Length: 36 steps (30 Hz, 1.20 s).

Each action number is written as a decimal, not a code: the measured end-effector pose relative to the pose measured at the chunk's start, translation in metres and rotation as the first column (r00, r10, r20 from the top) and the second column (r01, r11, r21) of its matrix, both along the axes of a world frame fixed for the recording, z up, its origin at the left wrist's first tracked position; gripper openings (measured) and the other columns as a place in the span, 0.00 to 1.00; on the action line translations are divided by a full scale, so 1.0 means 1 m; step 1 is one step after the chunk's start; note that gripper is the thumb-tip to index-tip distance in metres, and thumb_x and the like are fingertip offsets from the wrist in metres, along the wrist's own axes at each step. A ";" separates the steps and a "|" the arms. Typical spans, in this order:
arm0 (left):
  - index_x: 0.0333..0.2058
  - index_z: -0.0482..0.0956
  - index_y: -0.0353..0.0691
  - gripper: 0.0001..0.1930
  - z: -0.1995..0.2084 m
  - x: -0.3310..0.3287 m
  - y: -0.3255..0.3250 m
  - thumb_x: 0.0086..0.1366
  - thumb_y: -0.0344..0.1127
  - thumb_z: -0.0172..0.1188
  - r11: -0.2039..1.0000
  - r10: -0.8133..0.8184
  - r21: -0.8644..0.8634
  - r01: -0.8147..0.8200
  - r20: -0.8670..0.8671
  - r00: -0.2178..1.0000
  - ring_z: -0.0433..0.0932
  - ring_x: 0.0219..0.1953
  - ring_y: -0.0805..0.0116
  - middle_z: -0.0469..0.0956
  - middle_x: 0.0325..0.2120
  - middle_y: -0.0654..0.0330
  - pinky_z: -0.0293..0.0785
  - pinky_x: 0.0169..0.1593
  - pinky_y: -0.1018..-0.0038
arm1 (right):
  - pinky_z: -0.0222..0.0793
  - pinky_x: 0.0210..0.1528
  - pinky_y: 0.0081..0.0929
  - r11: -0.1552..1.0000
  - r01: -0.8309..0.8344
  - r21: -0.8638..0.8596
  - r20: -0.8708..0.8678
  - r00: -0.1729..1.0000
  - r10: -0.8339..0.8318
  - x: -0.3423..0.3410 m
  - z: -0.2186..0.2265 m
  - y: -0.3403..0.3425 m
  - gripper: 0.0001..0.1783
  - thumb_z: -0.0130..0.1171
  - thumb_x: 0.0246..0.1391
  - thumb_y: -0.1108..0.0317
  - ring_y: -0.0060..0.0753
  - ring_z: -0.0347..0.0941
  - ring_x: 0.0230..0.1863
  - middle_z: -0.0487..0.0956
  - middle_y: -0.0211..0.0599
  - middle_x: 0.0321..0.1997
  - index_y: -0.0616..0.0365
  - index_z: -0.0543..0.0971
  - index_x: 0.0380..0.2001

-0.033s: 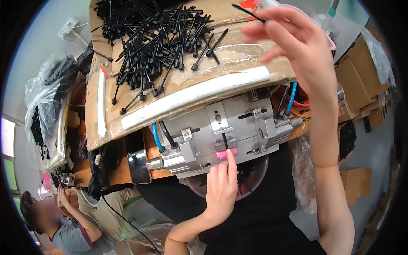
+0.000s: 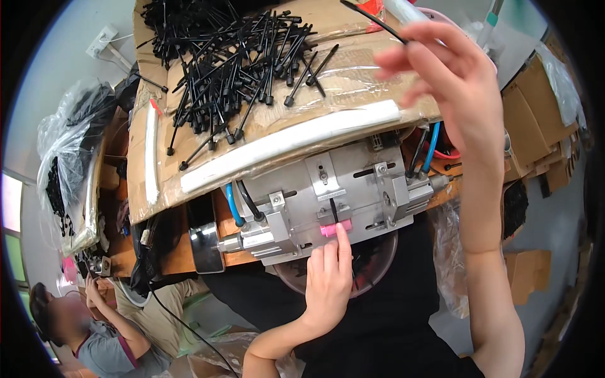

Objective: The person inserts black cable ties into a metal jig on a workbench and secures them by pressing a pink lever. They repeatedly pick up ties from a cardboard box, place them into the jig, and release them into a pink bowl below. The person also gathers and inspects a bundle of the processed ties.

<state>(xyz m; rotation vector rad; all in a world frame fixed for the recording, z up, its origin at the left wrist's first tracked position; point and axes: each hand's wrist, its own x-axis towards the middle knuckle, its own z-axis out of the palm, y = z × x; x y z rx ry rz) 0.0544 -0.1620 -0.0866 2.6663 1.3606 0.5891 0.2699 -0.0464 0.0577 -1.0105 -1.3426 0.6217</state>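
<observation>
My left hand (image 2: 329, 277) rests low at a metal clamping fixture (image 2: 287, 179). Its index finger is stretched out, with the tip on a thin black rod (image 2: 334, 206) lying across a pink block (image 2: 329, 230); the other fingers are curled and the thumb is hidden. Raised at the upper right, my right hand (image 2: 450, 75) pinches another black rod (image 2: 372, 17), whose flattened end sticks out to the upper left. Beyond the fixture, a pile of similar black rods with cylindrical ends (image 2: 233, 75) covers much of a cardboard sheet (image 2: 353, 82).
White padded strips (image 2: 290, 145) edge the cardboard. Blue air hoses (image 2: 233, 205) run to both sides of the fixture. A clear bowl (image 2: 378, 264) sits beneath its front edge. A dark glossy device (image 2: 207, 236) lies to the left; another person (image 2: 110, 337) sits at the lower left.
My right hand has shifted slightly right and down with the black rod. My left hand stays with its fingertip at the pink block.
</observation>
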 end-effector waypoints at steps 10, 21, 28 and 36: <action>0.61 0.63 0.26 0.34 0.017 -0.010 0.011 0.53 0.22 0.58 0.995 -0.075 -0.071 0.076 0.024 0.997 0.70 0.40 0.58 0.70 0.39 0.53 0.71 0.45 0.68 | 0.73 0.32 0.27 0.981 -0.073 0.182 0.505 0.862 -0.029 -0.030 -0.098 -0.107 0.22 0.67 0.44 0.82 0.38 0.76 0.31 0.78 0.45 0.34 0.67 0.76 0.46; 0.39 0.79 0.37 0.11 0.103 -0.003 0.206 0.56 0.21 0.60 0.987 -0.149 -0.028 0.159 0.209 0.967 0.76 0.33 0.61 0.75 0.32 0.53 0.72 0.41 0.69 | 0.66 0.27 0.30 0.998 -0.056 0.003 0.594 0.803 0.043 -0.081 -0.164 -0.131 0.34 0.67 0.41 0.84 0.34 0.67 0.24 0.71 0.38 0.24 0.76 0.70 0.56; 0.35 0.77 0.33 0.08 0.112 -0.030 0.168 0.55 0.19 0.59 0.975 -0.147 -0.103 0.197 0.367 0.918 0.70 0.30 0.70 0.73 0.29 0.59 0.69 0.39 0.76 | 0.66 0.27 0.29 0.996 0.001 0.085 0.601 0.797 -0.052 -0.080 -0.162 -0.132 0.33 0.67 0.43 0.81 0.31 0.66 0.22 0.68 0.34 0.20 0.75 0.70 0.55; 0.47 0.77 0.35 0.22 0.118 -0.062 0.109 0.52 0.14 0.58 0.997 0.005 -0.065 0.030 0.479 0.878 0.71 0.31 0.69 0.72 0.31 0.58 0.70 0.36 0.75 | 0.67 0.27 0.28 1.000 -0.014 -0.019 0.676 0.737 0.023 -0.079 -0.165 -0.129 0.33 0.67 0.45 0.77 0.29 0.67 0.23 0.70 0.33 0.22 0.72 0.71 0.56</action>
